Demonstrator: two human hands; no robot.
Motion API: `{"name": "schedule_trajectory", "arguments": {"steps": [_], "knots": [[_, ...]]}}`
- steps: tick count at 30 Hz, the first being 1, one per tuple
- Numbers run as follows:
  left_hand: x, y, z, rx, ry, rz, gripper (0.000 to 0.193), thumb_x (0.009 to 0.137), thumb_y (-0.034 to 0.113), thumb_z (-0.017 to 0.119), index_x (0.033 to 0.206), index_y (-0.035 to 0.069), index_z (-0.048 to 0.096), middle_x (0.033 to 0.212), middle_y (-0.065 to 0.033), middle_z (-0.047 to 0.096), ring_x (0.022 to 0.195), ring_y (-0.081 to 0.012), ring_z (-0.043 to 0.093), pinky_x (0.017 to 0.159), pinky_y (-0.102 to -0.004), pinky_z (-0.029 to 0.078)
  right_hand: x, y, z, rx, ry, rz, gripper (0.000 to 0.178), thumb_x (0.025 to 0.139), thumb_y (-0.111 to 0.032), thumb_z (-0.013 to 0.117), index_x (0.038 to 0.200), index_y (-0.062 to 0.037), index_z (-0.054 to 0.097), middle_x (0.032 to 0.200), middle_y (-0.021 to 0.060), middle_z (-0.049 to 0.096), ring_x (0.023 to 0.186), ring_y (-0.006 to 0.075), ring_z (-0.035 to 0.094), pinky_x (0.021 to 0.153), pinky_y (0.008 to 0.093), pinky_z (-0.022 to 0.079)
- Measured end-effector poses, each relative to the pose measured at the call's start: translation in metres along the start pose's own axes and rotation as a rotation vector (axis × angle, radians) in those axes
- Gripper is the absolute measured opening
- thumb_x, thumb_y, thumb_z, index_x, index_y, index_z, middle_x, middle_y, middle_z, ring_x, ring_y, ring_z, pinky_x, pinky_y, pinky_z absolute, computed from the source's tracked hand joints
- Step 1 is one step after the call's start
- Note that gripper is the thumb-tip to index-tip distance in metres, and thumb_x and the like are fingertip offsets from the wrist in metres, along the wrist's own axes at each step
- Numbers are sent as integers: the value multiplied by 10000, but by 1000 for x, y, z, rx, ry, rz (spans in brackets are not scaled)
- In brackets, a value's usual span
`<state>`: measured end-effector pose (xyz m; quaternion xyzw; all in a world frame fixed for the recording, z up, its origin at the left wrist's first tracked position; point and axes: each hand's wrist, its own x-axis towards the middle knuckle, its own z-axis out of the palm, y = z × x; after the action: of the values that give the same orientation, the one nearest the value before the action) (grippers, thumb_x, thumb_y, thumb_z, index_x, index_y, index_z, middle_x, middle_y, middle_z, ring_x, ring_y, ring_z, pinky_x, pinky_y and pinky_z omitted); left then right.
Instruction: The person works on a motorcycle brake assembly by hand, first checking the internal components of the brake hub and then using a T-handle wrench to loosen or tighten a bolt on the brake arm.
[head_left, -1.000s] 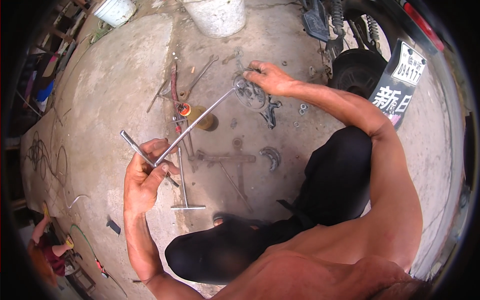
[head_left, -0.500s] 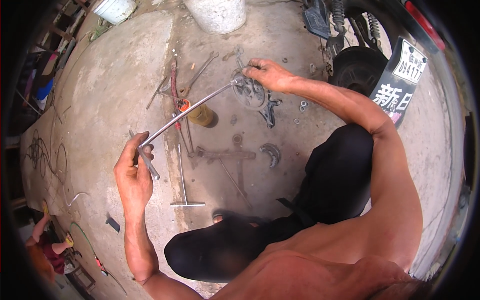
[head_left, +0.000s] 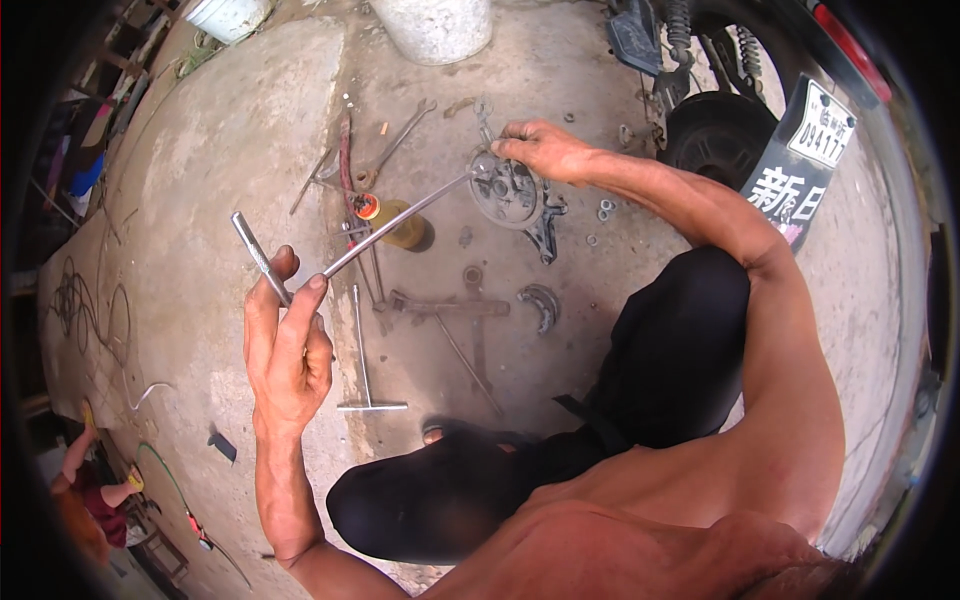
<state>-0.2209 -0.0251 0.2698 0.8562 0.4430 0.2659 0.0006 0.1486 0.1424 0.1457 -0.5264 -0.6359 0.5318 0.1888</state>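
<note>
My left hand is closed around the junction of a T-handle socket wrench, its crossbar slanting up to the left. The shaft runs up and right to a round greasy brake plate; its tip meets the plate's upper left part. A black bracket extends from the plate's lower right. My right hand pinches the plate's metal lever at its upper edge; the fingertips partly cover it. Whether the plate touches the floor I cannot tell.
On the concrete lie a second T-handle wrench, a hammer, a large wrench, a brake shoe and several nuts. A yellowish bottle stands behind the shaft. A motorbike wheel is at right, a white bucket at the far side.
The wrench's crossbar has turned about its shaft, its visible end now pointing up and left. My left hand has turned with it and shifted slightly right. The right hand has barely moved.
</note>
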Motion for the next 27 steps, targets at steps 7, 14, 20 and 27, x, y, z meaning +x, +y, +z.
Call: {"name": "schedule_trajectory", "arguments": {"steps": [7, 14, 20, 27], "knots": [[17, 7, -9, -914, -117, -703, 566, 965, 13, 524, 1505, 11, 355, 1253, -187, 634, 827, -149, 633, 777, -287, 520, -1, -2, 6, -51, 82, -94, 521, 994, -461, 575, 1201, 12, 648, 1071, 164, 685, 1022, 215, 610, 945, 358, 466], [19, 13, 0, -618, -258, -403, 406, 881, -129, 504, 1240, 24, 614, 1066, -130, 674, 892, -216, 639, 787, -322, 518, -1, 5, 2, 0, 1, -91, 608, 993, -523, 558, 1222, 34, 638, 1140, 180, 677, 1070, 240, 607, 965, 378, 465], [45, 26, -15, 42, -328, 62, 377, 835, -81, 601, 1182, 58, 655, 1015, -114, 654, 913, -298, 617, 801, -390, 462, 5, 5, 2, 21, 31, 62, 755, 977, -562, 555, 1390, 69, 518, 1404, 277, 539, 1328, 347, 501, 1098, 420, 401], [31, 18, -10, 37, -390, -462, 295, 920, 197, 690, 1187, 85, 635, 1030, -131, 655, 865, -358, 648, 739, -459, 500, 10, 11, 2, 56, 119, 85, 752, 977, -566, 551, 1395, 58, 513, 1386, 263, 551, 1304, 342, 517, 1090, 410, 410]]}}
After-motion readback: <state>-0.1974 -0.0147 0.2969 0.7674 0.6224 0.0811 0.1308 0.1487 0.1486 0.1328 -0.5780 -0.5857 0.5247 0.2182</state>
